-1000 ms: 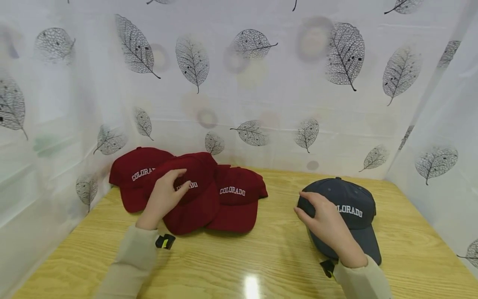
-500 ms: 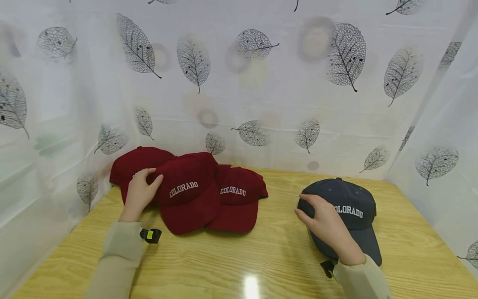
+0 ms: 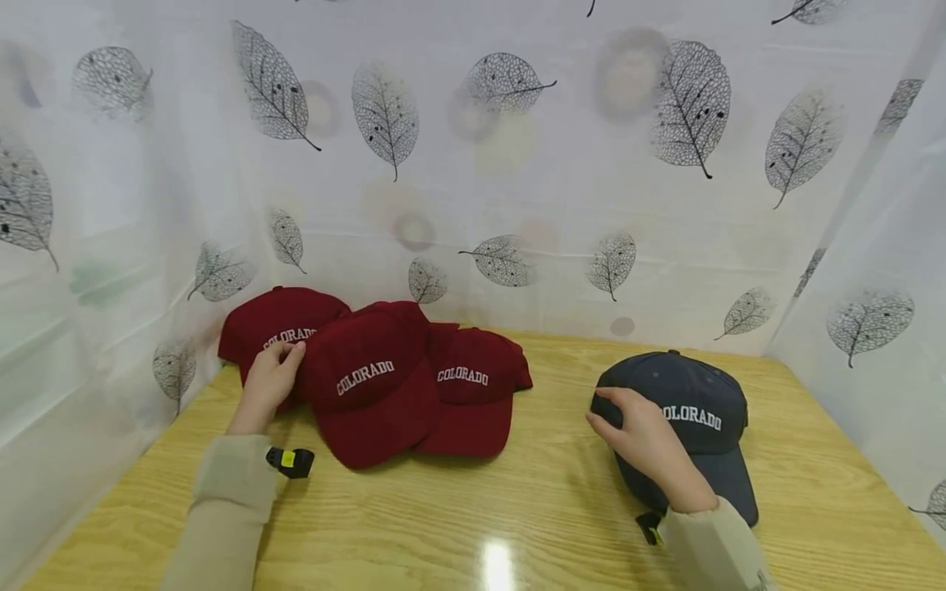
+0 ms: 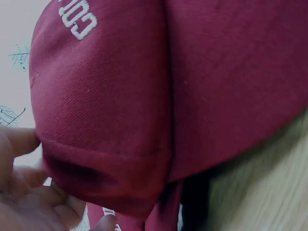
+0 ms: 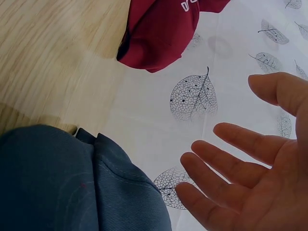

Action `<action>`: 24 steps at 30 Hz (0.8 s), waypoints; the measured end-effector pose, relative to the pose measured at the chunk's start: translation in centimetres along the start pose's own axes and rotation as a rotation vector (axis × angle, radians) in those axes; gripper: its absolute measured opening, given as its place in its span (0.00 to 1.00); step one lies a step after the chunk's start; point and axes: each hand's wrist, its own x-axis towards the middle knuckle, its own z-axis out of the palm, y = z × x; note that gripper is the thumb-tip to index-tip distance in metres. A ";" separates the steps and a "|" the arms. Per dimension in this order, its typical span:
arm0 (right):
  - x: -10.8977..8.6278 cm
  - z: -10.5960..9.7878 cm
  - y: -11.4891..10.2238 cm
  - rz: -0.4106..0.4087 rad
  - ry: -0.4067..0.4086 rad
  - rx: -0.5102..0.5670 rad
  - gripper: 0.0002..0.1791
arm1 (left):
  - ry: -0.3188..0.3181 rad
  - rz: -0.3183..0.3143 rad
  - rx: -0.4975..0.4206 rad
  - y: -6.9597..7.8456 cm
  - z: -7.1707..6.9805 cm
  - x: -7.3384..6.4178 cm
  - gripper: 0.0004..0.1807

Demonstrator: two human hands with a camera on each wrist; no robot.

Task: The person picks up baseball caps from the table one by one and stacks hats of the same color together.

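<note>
Three red baseball caps lie overlapped at the left: a middle cap (image 3: 369, 394) on top, a left cap (image 3: 281, 320) and a right cap (image 3: 473, 386). Each has COLORADO in white on its front. My left hand (image 3: 266, 382) pinches the left edge of the middle cap (image 4: 110, 96), seen close in the left wrist view with fingers (image 4: 38, 202) partly behind it. A navy cap (image 3: 709, 435) with the same lettering rests at the right. Over its left side hovers my right hand (image 3: 650, 439), fingers spread and slightly bent, holding nothing.
The caps lie on a light wooden table (image 3: 443, 509) with a glare spot near its front. White curtains (image 3: 517, 180) printed with dark leaves surround its back and sides. A black wrist device (image 3: 291, 462) sits at the left sleeve.
My left hand has drawn back leftward from above the middle red cap and closed on its left edge. That cap has shifted slightly toward me. The right hand stays nearly in place.
</note>
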 end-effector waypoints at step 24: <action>0.0 -0.1 -0.1 0.012 -0.018 0.029 0.23 | 0.234 0.325 -0.696 7.0 0.9 -3.1 0.07</action>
